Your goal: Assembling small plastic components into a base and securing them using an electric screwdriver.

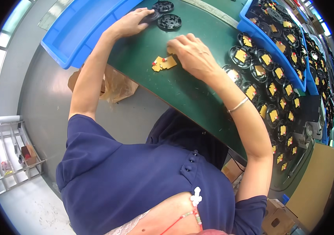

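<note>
At the far left of the green bench, my left hand (129,24) has its fingers closed over the edge of a black round plastic part (152,16), slightly blurred. Two similar black round housings, one (169,22) to the right and another (163,6) behind, lie close to those fingertips. My right hand (193,54) is over the middle of the bench, fingers bent and pinched on a small yellow circuit board (171,49), mostly covered by them. Just left of it a few loose yellow boards (164,64) with red and white components lie in a small overlapping group.
Rows of black housings fitted with yellow boards (266,59) cover the bench's right side. Behind them stands a blue bin (267,42) full of similar parts. A blue tray (77,33) sits at the left bench edge, above a brown bag (120,84). A cardboard box (276,221) stands lower right.
</note>
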Tool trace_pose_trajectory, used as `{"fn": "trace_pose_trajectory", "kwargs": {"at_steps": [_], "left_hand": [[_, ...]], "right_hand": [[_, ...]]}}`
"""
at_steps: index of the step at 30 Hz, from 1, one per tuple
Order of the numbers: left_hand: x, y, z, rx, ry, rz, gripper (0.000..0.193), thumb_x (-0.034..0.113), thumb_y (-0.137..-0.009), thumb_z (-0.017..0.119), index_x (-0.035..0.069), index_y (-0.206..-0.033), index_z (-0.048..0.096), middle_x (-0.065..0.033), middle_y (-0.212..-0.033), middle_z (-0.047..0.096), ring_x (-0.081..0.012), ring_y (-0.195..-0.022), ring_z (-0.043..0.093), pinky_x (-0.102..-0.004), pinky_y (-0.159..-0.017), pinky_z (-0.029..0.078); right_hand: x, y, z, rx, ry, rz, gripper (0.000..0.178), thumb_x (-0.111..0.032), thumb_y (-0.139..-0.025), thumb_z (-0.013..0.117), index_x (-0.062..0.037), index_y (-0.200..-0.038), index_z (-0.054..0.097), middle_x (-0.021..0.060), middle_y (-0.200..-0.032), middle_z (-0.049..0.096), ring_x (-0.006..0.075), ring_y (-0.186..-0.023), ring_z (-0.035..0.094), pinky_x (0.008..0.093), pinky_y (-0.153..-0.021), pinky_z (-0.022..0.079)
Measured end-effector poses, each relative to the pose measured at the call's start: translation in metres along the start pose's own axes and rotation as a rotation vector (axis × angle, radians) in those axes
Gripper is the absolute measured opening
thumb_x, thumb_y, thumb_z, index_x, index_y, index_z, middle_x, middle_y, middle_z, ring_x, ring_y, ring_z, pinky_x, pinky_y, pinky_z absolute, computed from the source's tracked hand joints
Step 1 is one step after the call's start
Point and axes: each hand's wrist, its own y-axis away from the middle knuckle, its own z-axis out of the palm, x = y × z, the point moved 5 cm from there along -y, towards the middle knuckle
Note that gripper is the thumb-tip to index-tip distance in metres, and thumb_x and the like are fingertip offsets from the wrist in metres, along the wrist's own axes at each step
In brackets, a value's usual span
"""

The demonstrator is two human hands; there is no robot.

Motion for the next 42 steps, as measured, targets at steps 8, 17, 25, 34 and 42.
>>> {"fn": "trace_pose_trajectory", "kwargs": {"at_steps": [8,17,25,34,42], "left_hand": [[0.012,0.057,-0.035,0.779,0.557,-0.350,0.033,0.020,-0.097,0.050,0.002,-0.122,0.061,-0.0226,-0.097,0.064,-0.0307,-0.093,0.066,-0.0369,-0.087,0.051],[0.112,0.146,0.001,0.652,1.618,-0.644,0.028,0.012,-0.097,0.053,0.000,-0.122,0.053,-0.0109,-0.093,0.061,-0.0196,-0.074,0.064,-0.0354,-0.062,0.057],[0.173,0.159,0.013,0.300,2.073,-0.657,0.031,0.017,-0.097,0.051,-0.005,-0.119,0.051,-0.0199,-0.106,0.065,-0.0358,-0.094,0.070,-0.0449,-0.064,0.063],[0.198,0.147,0.023,0.197,2.237,-0.588,0.040,0.027,-0.106,0.034,-0.004,-0.119,0.055,-0.0200,-0.108,0.067,-0.0420,-0.105,0.066,-0.0435,-0.066,0.062],[0.216,0.141,0.031,0.150,2.154,-0.582,0.034,0.025,-0.105,0.041,-0.001,-0.119,0.057,-0.0125,-0.105,0.065,-0.0201,-0.090,0.068,-0.0369,-0.073,0.061]], "right_hand": [[0.000,0.029,-0.028,-0.357,-0.122,0.658,0.026,-0.022,-0.092,0.061,0.0007,-0.104,0.058,0.0161,-0.090,0.064,0.0374,-0.096,0.064,0.0441,-0.090,0.049],[0.013,0.037,-0.033,-0.335,-0.332,0.388,0.036,-0.014,-0.088,0.065,-0.0122,-0.123,0.057,0.0151,-0.112,0.054,0.0358,-0.101,0.060,0.0428,-0.090,0.049],[0.017,0.043,-0.025,-0.174,-0.171,0.336,0.028,-0.022,-0.087,0.069,-0.0034,-0.107,0.060,0.0154,-0.110,0.058,0.0358,-0.095,0.064,0.0426,-0.084,0.052],[0.001,0.052,-0.037,0.080,-0.096,0.298,0.030,-0.021,-0.084,0.074,-0.0003,-0.101,0.061,0.0165,-0.114,0.060,0.0317,-0.087,0.067,0.0382,-0.071,0.055],[-0.068,0.075,-0.080,0.034,-0.368,0.208,0.034,-0.011,-0.075,0.079,0.0004,-0.102,0.061,0.0172,-0.121,0.058,0.0333,-0.100,0.063,0.0393,-0.084,0.052]]}}
